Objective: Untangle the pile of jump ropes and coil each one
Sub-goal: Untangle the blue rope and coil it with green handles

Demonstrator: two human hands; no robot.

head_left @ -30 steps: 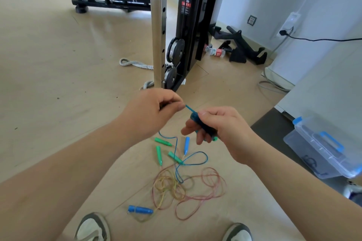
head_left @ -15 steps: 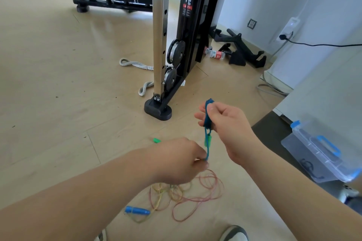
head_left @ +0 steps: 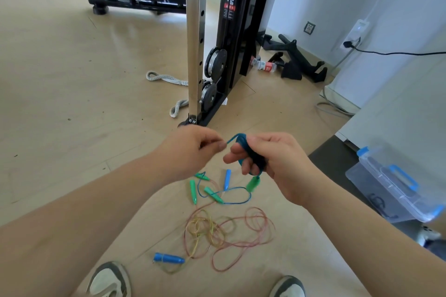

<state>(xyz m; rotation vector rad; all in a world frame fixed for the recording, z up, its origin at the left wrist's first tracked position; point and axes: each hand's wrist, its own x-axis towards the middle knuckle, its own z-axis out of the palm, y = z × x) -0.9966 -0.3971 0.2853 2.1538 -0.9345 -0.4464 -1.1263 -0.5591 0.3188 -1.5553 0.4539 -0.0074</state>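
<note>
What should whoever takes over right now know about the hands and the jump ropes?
Hands: left hand pinches the blue rope; right hand holds the blue coil, with a green handle hanging below it.
Floor: blue slack lies among loose handles; red rope and yellow rope lie tangled near the shoes.
Done: blue rope partly coiled.
Left: finish that coil, then separate and coil the others.

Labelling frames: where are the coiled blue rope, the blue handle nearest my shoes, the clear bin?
coiled blue rope [head_left: 253, 154], head view, wraps
blue handle [head_left: 169, 259], head view, barrel
clear bin [head_left: 376, 169], head view, lid
</note>
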